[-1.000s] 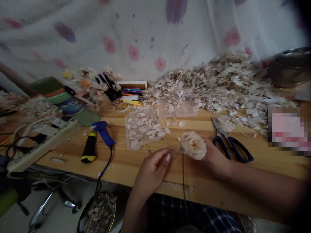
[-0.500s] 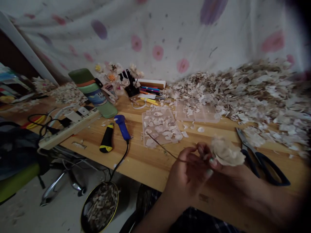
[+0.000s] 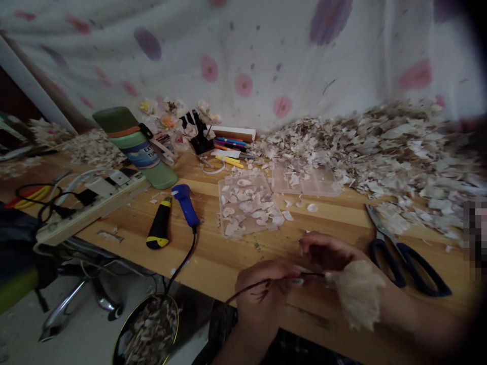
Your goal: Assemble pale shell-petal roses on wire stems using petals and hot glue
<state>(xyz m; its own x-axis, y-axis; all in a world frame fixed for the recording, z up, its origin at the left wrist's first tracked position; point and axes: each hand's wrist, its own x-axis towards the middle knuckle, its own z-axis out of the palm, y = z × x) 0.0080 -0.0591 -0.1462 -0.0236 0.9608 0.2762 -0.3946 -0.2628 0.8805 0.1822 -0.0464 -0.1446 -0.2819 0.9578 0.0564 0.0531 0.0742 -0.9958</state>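
My left hand (image 3: pixel 262 289) grips a thin dark wire stem (image 3: pixel 274 284), whose free end trails out to the lower left past the table edge. A cream ruffled flower (image 3: pixel 357 294) of many pale petals sits on the stem's right end, in front of my right wrist. My right hand (image 3: pixel 327 252) hovers with curled fingers just above the wire, close to the flower. I cannot tell whether those fingers touch the wire. Behind the hands lies a clear plastic tray of pale petals (image 3: pixel 247 205).
Black-handled scissors (image 3: pixel 403 266) lie to the right of my hands, below a large heap of pale flakes (image 3: pixel 380 152). A second clear tray (image 3: pixel 304 180), a yellow-and-black utility knife (image 3: pixel 159 225), a blue corded glue gun (image 3: pixel 184 204) and a power strip (image 3: pixel 91 210) share the wooden table (image 3: pixel 228 263).
The flower has dropped lower and swung from pointing up to lying sideways on its wire. My left hand now holds the stem, and my right hand has moved off the flower. The view has shifted.
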